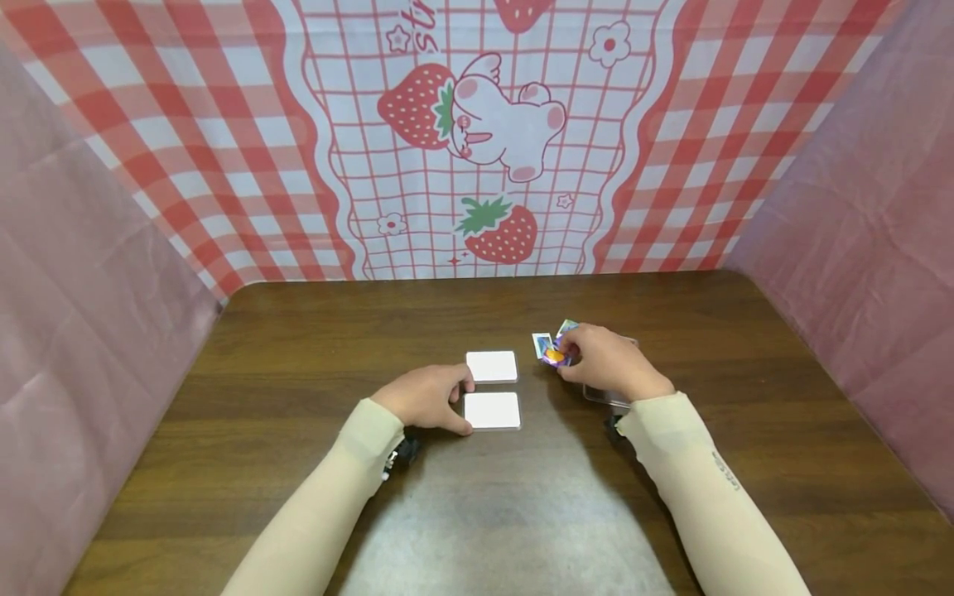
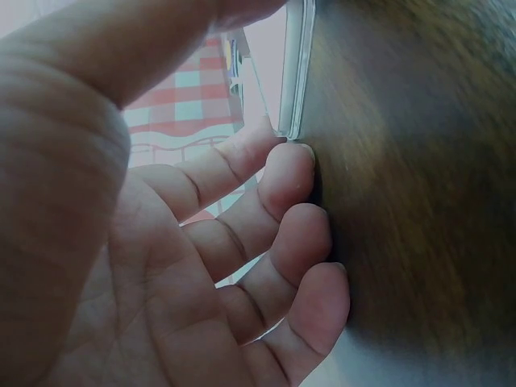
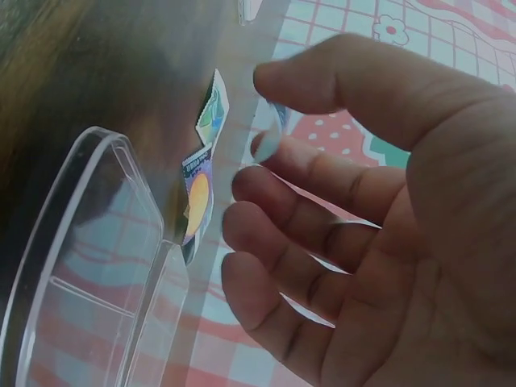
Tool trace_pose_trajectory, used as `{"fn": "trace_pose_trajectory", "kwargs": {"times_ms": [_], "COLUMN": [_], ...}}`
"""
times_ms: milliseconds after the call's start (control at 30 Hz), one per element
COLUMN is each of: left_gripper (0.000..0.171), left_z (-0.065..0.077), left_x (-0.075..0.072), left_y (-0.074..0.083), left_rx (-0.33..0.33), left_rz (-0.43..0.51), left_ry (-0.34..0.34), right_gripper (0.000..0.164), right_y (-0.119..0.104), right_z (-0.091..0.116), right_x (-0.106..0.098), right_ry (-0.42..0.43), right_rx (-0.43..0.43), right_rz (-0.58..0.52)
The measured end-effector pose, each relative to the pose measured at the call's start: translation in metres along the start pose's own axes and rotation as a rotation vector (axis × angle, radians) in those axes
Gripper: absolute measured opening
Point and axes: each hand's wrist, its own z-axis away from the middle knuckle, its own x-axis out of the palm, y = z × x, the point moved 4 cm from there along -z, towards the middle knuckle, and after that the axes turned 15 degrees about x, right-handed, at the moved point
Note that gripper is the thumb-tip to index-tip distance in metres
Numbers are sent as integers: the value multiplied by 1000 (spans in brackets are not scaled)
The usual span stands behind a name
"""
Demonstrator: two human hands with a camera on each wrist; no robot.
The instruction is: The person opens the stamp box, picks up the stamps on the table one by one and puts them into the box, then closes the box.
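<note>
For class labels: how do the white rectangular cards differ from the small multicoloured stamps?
The white clear-edged rectangular cards look blank; the small multicoloured paper stamps are printed. The cards look larger than the stamps. Cards lie apart; stamps bunch together. Shared: more than one each.

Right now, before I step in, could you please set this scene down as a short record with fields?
Left hand: holds the near white block at its left end
Far white block: lies just beyond the near one, a narrow gap between
Right hand: pinches a small paper piece
Other pieces: an orange-and-purple slip and a blue-green slip, close to the right hand
Clear plastic case: partly hidden beneath the right hand in the head view
Surface: brown wood-look table
Backdrop: red-checked strawberry cloth
</note>
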Motion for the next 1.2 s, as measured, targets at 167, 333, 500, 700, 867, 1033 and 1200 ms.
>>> {"fn": "trace_pose_trajectory", "kwargs": {"times_ms": [167, 333, 500, 700, 867, 1033, 1200], "left_gripper": [48, 48, 48, 48, 48, 47, 48], "left_z": [0, 0, 0, 0, 0, 0, 0], "left_x": [0, 0, 0, 0, 0, 1, 1], "left_y": [0, 0, -1, -1, -1, -1, -1], "left_rx": [4, 6, 6, 5, 4, 2, -2], "left_rz": [-6, -6, -8, -15, -17, -15, -8], "left_ry": [4, 7, 9, 11, 10, 12, 10], "right_gripper": [28, 30, 32, 33, 33, 34, 35], "right_y": [-2, -5, -9, -13, -16, -17, -17], "right_z": [1, 2, 4, 7, 8, 9, 9], "right_x": [-3, -5, -6, -9, -10, -9, -9], "right_ry": [43, 71, 89, 110, 108, 98, 79], "right_rx": [-6, -13, -6, -20, -21, -19, -18], "right_rz": [3, -8, -32, -40, -47, -53, -60]}}
